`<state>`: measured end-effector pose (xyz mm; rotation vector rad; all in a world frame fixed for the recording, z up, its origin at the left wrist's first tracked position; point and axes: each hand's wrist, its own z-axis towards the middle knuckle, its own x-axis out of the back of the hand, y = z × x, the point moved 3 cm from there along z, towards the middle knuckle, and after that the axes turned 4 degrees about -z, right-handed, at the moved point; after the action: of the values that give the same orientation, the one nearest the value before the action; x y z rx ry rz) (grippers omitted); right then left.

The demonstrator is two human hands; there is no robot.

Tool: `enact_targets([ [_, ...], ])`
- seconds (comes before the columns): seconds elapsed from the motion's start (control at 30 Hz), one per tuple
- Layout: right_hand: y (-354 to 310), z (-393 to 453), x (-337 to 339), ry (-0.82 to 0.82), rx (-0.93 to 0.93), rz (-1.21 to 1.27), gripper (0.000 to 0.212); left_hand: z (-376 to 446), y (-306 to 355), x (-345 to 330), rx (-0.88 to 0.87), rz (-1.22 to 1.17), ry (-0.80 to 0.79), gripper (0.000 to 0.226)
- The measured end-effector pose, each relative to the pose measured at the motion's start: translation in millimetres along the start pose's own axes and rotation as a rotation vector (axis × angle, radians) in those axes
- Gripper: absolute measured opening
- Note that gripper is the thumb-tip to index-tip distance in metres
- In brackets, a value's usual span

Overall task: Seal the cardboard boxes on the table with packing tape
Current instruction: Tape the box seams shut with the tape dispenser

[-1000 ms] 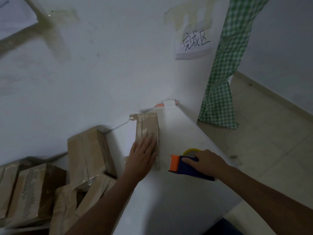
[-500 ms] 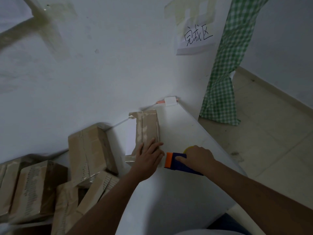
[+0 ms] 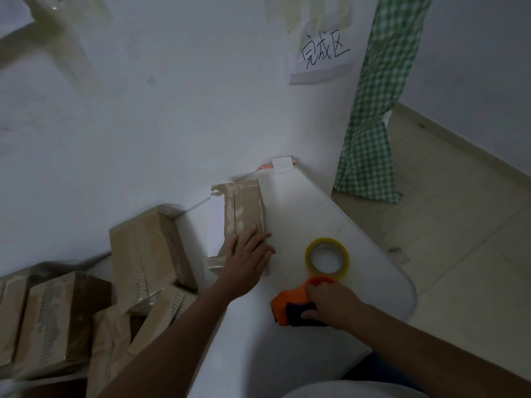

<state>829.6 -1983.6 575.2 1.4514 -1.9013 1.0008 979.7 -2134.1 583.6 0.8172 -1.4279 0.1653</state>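
- Cardboard box (image 3: 244,214), the 1 being sealed, lies on the white tabletop (image 3: 359,234) near the wall, a tape strip running along its top seam.
- Nearest the camera, the right hand (image 3: 330,305) curls its fingers round the orange and dark blue tape dispenser (image 3: 290,308), which sits low on the tabletop, well apart from the box.
- Just beyond it, a yellowish tape roll (image 3: 327,258) lies flat on the tabletop, touching or nearly touching the dispenser's front; I cannot tell whether it is mounted in it.
- The left hand (image 3: 247,262) lies with fingers spread and straight over the near end of the box, pressing it down.
- To the left, about 4 other boxes (image 3: 149,245) lie in a loose pile off the tabletop edge, most showing tape.
- Farther off, a paper note (image 3: 321,57) is taped to the wall and a green checked cloth (image 3: 370,116) hangs at the right.
- Step in hand, as I judge it: the top strip looks laid and is being smoothed; the next move calls for rubbing the tape end down over the near edge, then shifting the box aside.
- Against 0.5 s ago: the dispenser has drawn back from beside the left hand toward the person, the roll now shows in full, and the left hand has stayed on the box.
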Motion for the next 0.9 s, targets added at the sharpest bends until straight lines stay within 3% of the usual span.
enact_targets([
  [0.1, -3, -1, -10, -0.023, -0.025, 0.082, 0.039, 1, 4, -1, 0.024, -0.032, -0.005, 0.033],
  [0.2, -2, 5, -3, 0.132, -0.096, 0.224, 0.032, -1, 9, -4, 0.035, -0.050, -0.014, 0.035],
  [0.3, -3, 21, 12, 0.274, -0.178, 0.760, 0.030, -1, 9, -4, 0.030, -0.069, -0.007, 0.034],
  [0.37, -10, 34, 21, 0.191, -0.201, 1.208, 0.044, -1, 8, -4, 0.030, -0.064, -0.006, 0.034],
  [0.43, -17, 44, 26, 0.132, -0.215, 1.447, 0.047, 0, 6, -4, 0.031, -0.045, -0.028, 0.035],
  [0.53, -19, 48, 27, 0.192, -0.274, 1.477, 0.026, 1, 7, -3, 0.025, 0.008, -0.068, 0.038],
  [0.63, -14, 49, 26, 0.307, -0.313, 1.432, 0.013, 2, 5, 10, -0.046, 0.088, -0.002, 0.042],
  [0.77, -10, 49, 22, 0.357, -0.286, 1.410, 0.009, 1, -15, 33, 0.035, -0.151, 0.117, 0.048],
  [0.9, -5, 48, 16, 0.435, -0.228, 1.318, 0.009, -7, -32, 21, 0.063, 0.049, -0.048, 0.057],
])
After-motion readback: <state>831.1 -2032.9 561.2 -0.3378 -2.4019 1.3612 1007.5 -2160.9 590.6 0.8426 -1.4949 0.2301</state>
